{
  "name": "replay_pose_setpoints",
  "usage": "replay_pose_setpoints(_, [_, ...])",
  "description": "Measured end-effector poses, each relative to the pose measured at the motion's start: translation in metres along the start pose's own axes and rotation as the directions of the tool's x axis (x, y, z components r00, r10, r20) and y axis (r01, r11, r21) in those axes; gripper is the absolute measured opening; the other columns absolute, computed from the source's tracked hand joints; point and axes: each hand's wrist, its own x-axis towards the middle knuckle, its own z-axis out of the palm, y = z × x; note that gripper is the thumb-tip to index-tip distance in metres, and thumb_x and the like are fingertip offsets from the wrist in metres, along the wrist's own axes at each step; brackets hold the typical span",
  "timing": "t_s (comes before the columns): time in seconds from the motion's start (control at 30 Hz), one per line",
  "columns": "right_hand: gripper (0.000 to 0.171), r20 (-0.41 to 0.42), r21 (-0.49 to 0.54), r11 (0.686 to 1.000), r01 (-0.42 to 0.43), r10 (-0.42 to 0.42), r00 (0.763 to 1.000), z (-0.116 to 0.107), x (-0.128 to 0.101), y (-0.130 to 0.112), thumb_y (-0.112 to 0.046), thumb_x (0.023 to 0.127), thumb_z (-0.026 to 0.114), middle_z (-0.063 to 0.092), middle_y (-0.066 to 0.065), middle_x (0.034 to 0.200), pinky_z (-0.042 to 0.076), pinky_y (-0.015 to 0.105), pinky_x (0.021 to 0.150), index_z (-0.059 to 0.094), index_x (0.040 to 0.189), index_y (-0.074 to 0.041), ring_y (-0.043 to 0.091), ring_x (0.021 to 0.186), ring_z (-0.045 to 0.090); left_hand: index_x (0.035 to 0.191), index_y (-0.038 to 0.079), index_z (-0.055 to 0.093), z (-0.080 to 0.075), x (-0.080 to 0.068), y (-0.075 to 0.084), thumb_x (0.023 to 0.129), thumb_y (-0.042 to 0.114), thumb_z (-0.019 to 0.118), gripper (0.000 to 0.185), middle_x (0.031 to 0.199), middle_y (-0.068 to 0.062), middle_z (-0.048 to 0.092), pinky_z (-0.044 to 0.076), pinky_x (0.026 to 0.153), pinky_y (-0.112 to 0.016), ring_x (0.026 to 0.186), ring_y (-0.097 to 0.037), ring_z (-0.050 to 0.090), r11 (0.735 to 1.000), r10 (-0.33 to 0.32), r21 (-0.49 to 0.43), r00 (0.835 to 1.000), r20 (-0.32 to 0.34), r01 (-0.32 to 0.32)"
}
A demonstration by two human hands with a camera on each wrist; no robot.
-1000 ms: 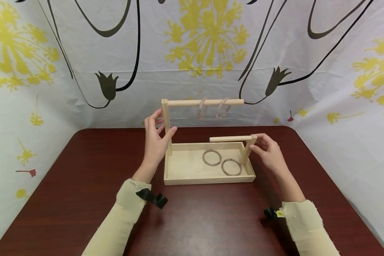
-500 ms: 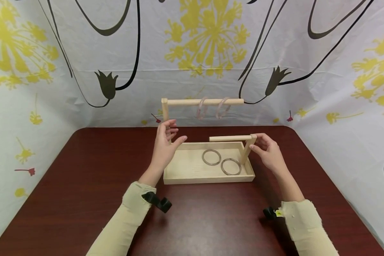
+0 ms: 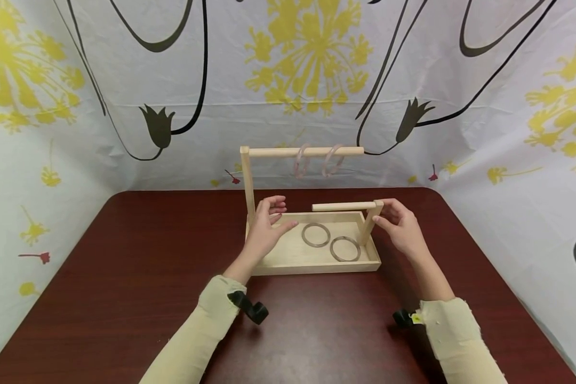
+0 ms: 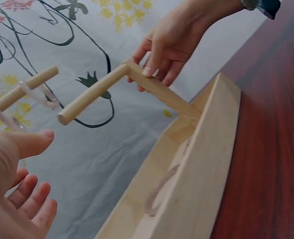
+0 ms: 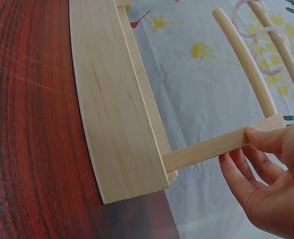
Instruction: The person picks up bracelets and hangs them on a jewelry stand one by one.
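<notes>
– right hand [image 3: 403,230] first: what's it doing on that pale wooden rack?

– its fingers and thumb are curled round the top of the short wooden post [image 3: 368,223] at the right end of the shallow pale wooden tray [image 3: 312,266], just where the low round wooden dowel [image 3: 343,206] joins it; my guess is it steadies the light rack on the dark red table [image 3: 125,277]

– and the left hand [image 3: 268,230]?

– loose and open, fingers relaxed, holding nothing; it hangs over the left part of the tray, beside the tall wooden post [image 3: 247,184], thumb pointing at the nearer of the rings

– which rings?

– two grey metal rings [image 3: 330,242] lie flat on the tray floor, just beside each other, between the two hands, so either is in easy reach

– anything up top?

– two clear pinkish rings [image 3: 317,160] hang side by side from the high wooden dowel [image 3: 307,152], which juts right from the tall post; behind is a white cloth backdrop with yellow flowers [image 3: 312,53]
</notes>
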Motion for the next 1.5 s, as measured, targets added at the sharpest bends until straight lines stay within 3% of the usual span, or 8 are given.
replay_pose_setpoints(0.3, [0.031,0.003,0.004,1.0,0.005,-0.005,1.0,0.0,-0.001,-0.003,-0.003,0.093,0.068,0.067,-0.014,0.101,0.045,0.006,0.079,0.06,0.122,0.004,-0.014,0.091,0.057,0.137,0.0,0.046,0.018,0.0,-0.012,0.082,0.011,0.083,0.067,0.134,-0.017,0.05,0.044,0.112,-0.044,0.127,-0.033,0.053,0.997,-0.067,0.03,0.995,0.068,0.065])
replay_pose_setpoints(0.63, [0.031,0.006,0.006,1.0,0.004,-0.004,1.0,0.0,-0.001,-0.003,-0.002,0.093,0.067,0.07,0.021,0.113,0.046,0.005,0.079,0.059,0.122,0.004,-0.014,0.092,0.057,0.139,0.001,0.045,0.035,0.001,-0.026,0.081,0.022,0.084,0.073,0.139,-0.018,0.052,0.039,0.115,-0.044,0.131,-0.032,0.051,0.985,-0.121,0.142,0.983,0.139,0.101])
replay_pose_setpoints(0.87, [0.031,0.002,0.005,1.0,0.0,0.0,1.0,0.001,-0.001,-0.003,-0.002,0.093,0.067,0.07,0.022,0.113,0.046,0.005,0.079,0.059,0.122,0.005,-0.015,0.092,0.057,0.144,0.002,0.042,0.045,0.003,-0.033,0.08,0.032,0.085,0.083,0.146,-0.017,0.048,0.042,0.112,-0.045,0.135,-0.034,0.049,0.952,-0.2,0.269,0.962,0.184,0.146])
replay_pose_setpoints(1.07, [0.031,0.005,0.005,1.0,-0.006,0.006,1.0,0.001,-0.002,-0.004,-0.002,0.094,0.066,0.066,0.031,0.116,0.046,0.005,0.079,0.058,0.123,0.006,-0.016,0.092,0.056,0.148,0.0,0.037,0.053,0.006,-0.035,0.077,0.032,0.087,0.093,0.15,-0.02,0.045,0.04,0.114,-0.046,0.138,-0.036,0.045,0.918,-0.24,0.364,0.953,0.184,0.161])
replay_pose_setpoints(1.13, [0.031,0.005,0.006,1.0,-0.011,0.011,1.0,0.001,-0.002,-0.004,-0.003,0.094,0.066,0.066,0.031,0.116,0.046,0.005,0.079,0.058,0.123,0.005,-0.016,0.092,0.056,0.149,-0.002,0.037,0.056,0.008,-0.034,0.077,0.032,0.087,0.094,0.15,-0.021,0.046,0.04,0.113,-0.047,0.139,-0.036,0.045,0.901,-0.251,0.403,0.951,0.178,0.162])
replay_pose_setpoints(1.23, [0.031,0.003,0.002,1.0,-0.015,0.015,1.0,0.001,-0.002,-0.004,-0.003,0.094,0.067,0.067,0.029,0.116,0.046,0.005,0.079,0.058,0.123,0.005,-0.016,0.092,0.056,0.148,-0.001,0.039,0.06,0.01,-0.032,0.076,0.034,0.087,0.094,0.147,-0.019,0.05,0.042,0.112,-0.045,0.137,-0.035,0.047,0.852,-0.268,0.499,0.95,0.159,0.157])
replay_pose_setpoints(1.4, [0.031,0.001,-0.003,1.0,-0.019,0.019,1.0,0.001,-0.002,-0.004,-0.004,0.094,0.066,0.066,0.029,0.117,0.046,0.005,0.079,0.058,0.123,0.004,-0.016,0.092,0.056,0.146,0.004,0.043,0.068,0.013,-0.029,0.076,0.037,0.087,0.089,0.142,-0.014,0.055,0.046,0.109,-0.04,0.134,-0.03,0.05,0.717,-0.309,0.68,0.944,0.113,0.153])
replay_pose_setpoints(1.5, [0.031,0.004,-0.001,1.0,-0.025,0.025,1.0,0.001,-0.002,-0.003,-0.004,0.094,0.066,0.066,0.029,0.118,0.046,0.005,0.079,0.058,0.124,0.004,-0.016,0.092,0.056,0.142,0.004,0.046,0.072,0.014,-0.028,0.075,0.037,0.087,0.085,0.137,-0.012,0.058,0.05,0.103,-0.039,0.129,-0.027,0.053,0.658,-0.309,0.738,0.947,0.081,0.152])
